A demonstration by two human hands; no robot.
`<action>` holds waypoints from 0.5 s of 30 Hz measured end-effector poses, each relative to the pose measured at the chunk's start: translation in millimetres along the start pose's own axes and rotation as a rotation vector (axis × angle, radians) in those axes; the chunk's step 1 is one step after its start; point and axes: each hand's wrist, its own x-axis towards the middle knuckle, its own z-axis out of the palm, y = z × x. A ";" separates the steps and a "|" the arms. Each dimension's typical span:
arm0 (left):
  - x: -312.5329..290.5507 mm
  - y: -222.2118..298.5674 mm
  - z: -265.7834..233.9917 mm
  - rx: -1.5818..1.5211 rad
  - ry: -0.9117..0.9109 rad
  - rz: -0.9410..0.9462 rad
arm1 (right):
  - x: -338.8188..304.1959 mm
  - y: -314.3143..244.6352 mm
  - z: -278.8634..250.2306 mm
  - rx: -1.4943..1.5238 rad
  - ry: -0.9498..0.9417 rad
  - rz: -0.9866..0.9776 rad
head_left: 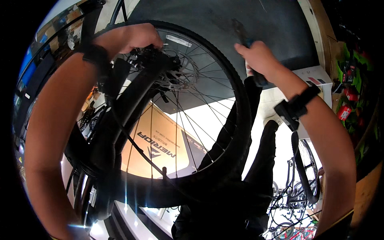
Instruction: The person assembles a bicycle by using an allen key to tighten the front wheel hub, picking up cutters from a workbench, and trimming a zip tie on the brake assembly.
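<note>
Before me stands a bicycle wheel with a black tyre (242, 108), thin spokes and a disc brake rotor (193, 76). A thick black frame or fork leg (138, 82) runs to its hub. Up at the dark brake or hub parts (150, 56) beside the rotor, my left hand (140, 37) is closed, its fingers curled down; what they grip is hidden. Right of the tyre, apart from the wheel, my right hand (262, 60) is wrapped round a long dark hand tool (240, 34). The tool's head points up and away; blur hides its exact kind.
A dark mat (276, 24) covers the floor ahead. A brown cardboard box (134, 154) shows behind the spokes, and a white box (316, 76) stands at the right. Red items (345, 112) sit at the right edge. More bicycles (296, 192) appear at the lower right.
</note>
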 end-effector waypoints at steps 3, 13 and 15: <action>2.8 -8.1 -1.2 0.062 -0.034 0.101 | -21.6 57.3 -34.3 -0.051 0.001 0.073; -47.2 83.1 -12.9 0.496 0.178 0.347 | -136.8 234.4 -107.2 -0.274 0.161 0.158; -62.7 128.7 -0.8 0.434 0.240 0.524 | -171.1 251.9 -119.7 -0.346 0.153 0.133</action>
